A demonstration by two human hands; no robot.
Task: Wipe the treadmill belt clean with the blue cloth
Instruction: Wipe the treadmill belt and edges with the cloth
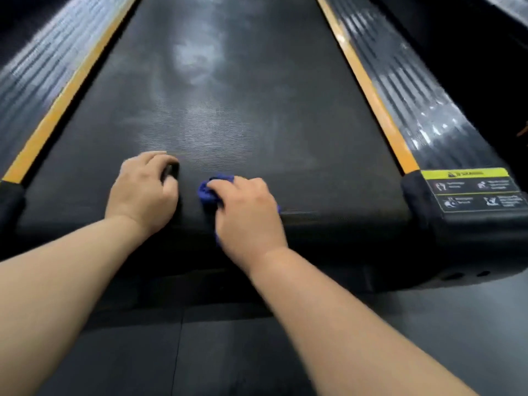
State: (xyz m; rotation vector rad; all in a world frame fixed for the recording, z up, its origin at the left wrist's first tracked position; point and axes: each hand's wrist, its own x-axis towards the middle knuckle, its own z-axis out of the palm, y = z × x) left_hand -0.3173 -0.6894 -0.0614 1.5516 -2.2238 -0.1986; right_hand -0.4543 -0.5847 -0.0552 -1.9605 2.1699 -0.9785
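Note:
The black textured treadmill belt (pixel 228 115) runs away from me, with pale dusty smears along its middle. My right hand (pixel 245 210) grips the bunched blue cloth (pixel 208 190) and holds it against the belt close to the near end. The cloth shows only at my fingertips and a little under my palm. My left hand (pixel 143 190) rests on the belt just left of the cloth, fingers curled under, with nothing visibly in it. A dark gap shows by its fingertips. The two hands are a short way apart.
Yellow strips (pixel 368 90) (pixel 60 101) edge the belt on both sides, with ribbed dark side rails (pixel 414 92) beyond them. A warning label (pixel 474 190) sits on the right rear end cap. Dark floor tiles (pixel 228 352) lie below my forearms.

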